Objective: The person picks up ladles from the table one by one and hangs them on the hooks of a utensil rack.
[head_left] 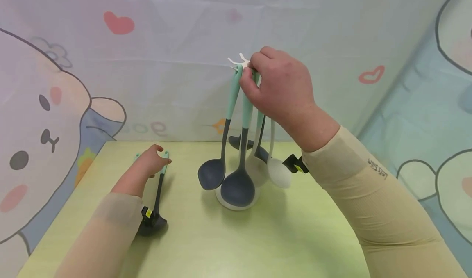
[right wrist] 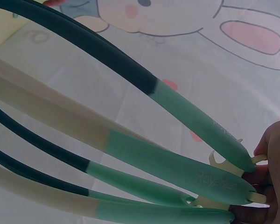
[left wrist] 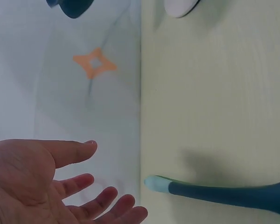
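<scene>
My right hand [head_left: 285, 83] grips the white hooked top of a utensil stand [head_left: 236, 207], its thumb beside the mint handles. Hanging from the stand are a dark ladle [head_left: 237, 190] in front, another dark ladle [head_left: 212, 174] at its left, and a white spoon-like utensil [head_left: 279, 173] at its right. In the right wrist view, mint handles [right wrist: 177, 168] reach up to the hooks, where the fingers are partly hidden. My left hand [head_left: 147, 163], fingers spread and holding nothing, hovers by the mint handle of a dark ladle [head_left: 158, 196] lying on the table.
A second mint handle end [head_left: 137, 156] shows beyond the left hand, the remainder covered by the arm. Further dark and pale utensils hang at the back of the stand. A printed cloth [head_left: 177, 32] rises behind the pale yellow table [head_left: 295, 237].
</scene>
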